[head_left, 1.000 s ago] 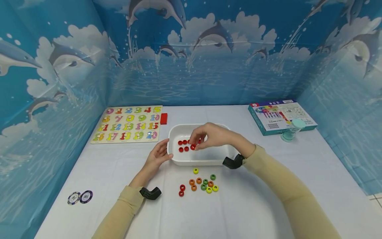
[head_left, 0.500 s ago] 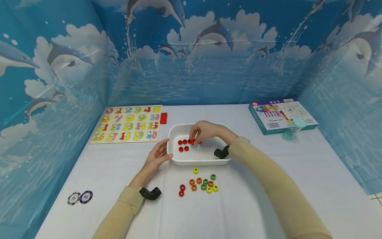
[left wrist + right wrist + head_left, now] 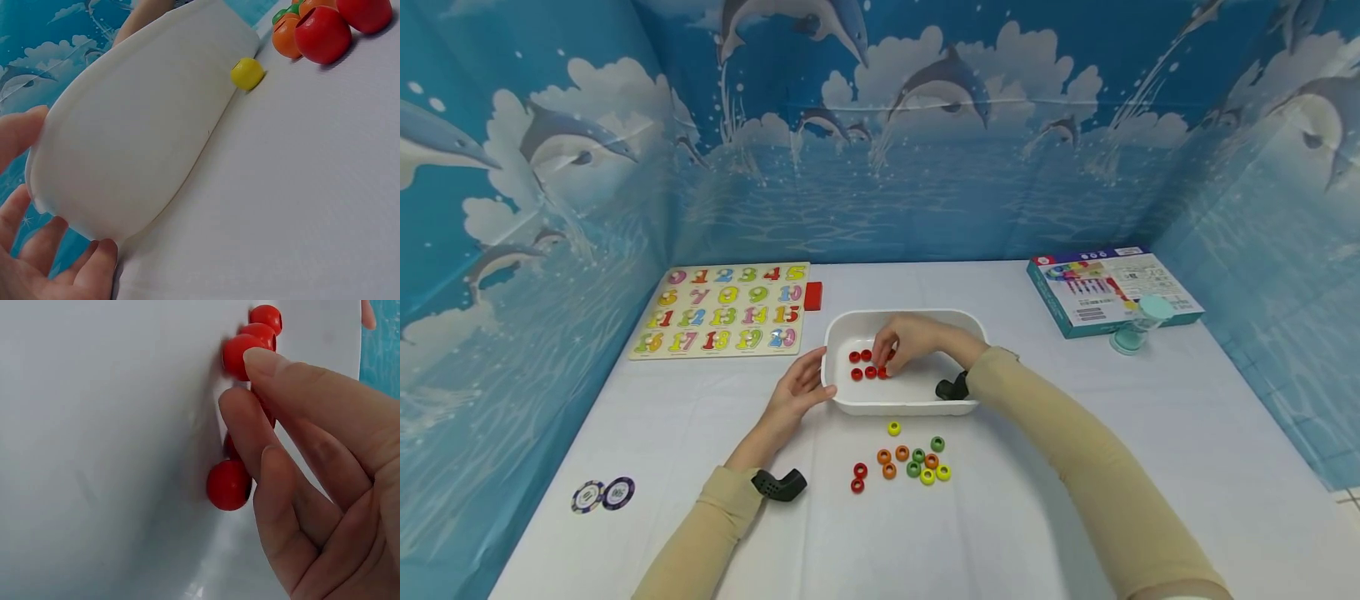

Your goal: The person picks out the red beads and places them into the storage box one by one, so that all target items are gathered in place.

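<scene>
My left hand (image 3: 793, 396) holds the left end of a white plastic tray (image 3: 906, 409), thumb at its near corner and fingers along the end wall. The left wrist view shows those fingertips (image 3: 106, 247) against the tray's outer wall (image 3: 137, 125). Inside the tray, red beads (image 3: 854, 357) stand in two short rows, partly hidden by my right hand (image 3: 913, 340). In the right wrist view, my right thumb and forefinger pinch a red bead (image 3: 237, 357) at the end of the nearer row. Another red bead (image 3: 228, 485) shows below my fingers.
Before the tray lie loose beads: red (image 3: 860, 471), orange (image 3: 902, 453), green (image 3: 937, 444) and yellow (image 3: 894, 428). A number puzzle board (image 3: 722, 312) lies back left, two poker chips (image 3: 618, 493) front left. A toy box (image 3: 1112, 292) and a sand timer (image 3: 1138, 325) stand back right.
My right hand first moved a red bead toward the back row, then came nearer; a third red bead now stands in the nearer row. My left hand has stayed on the tray.
</scene>
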Tool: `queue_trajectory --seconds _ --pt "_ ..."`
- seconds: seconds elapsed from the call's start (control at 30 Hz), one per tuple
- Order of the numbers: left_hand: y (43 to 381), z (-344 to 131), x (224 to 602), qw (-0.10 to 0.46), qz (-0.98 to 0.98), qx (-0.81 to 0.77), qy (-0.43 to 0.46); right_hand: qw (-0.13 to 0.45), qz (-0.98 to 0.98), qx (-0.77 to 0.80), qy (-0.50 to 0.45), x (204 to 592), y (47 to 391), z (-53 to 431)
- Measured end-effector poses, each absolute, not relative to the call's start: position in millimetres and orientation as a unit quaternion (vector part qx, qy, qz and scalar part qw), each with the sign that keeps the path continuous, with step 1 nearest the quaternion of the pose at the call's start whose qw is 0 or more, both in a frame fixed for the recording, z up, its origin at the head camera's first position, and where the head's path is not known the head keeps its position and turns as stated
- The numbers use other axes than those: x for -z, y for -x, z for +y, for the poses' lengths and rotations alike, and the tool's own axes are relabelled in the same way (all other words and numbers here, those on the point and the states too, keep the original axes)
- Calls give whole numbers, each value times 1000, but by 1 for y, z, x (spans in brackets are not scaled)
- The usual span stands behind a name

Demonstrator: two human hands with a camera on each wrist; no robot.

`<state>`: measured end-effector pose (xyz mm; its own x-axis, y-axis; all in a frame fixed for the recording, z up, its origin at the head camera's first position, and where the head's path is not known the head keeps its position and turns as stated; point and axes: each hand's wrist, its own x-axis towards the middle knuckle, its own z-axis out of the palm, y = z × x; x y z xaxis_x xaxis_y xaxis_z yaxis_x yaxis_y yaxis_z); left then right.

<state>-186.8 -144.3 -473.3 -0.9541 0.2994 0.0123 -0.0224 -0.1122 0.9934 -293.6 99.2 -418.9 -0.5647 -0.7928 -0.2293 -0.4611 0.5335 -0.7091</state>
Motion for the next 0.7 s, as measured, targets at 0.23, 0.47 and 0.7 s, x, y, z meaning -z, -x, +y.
queue_trajectory --seconds 0.23,0.47,0.7 --pt "187 -144 474 104 658 -739 -102 275 818 355 359 387 285 106" --pt "187 -144 475 98 659 -738 -106 231 797 380 408 353 245 112" --pt "187 -144 476 100 665 -733 -105 189 780 403 440 362 191 108"
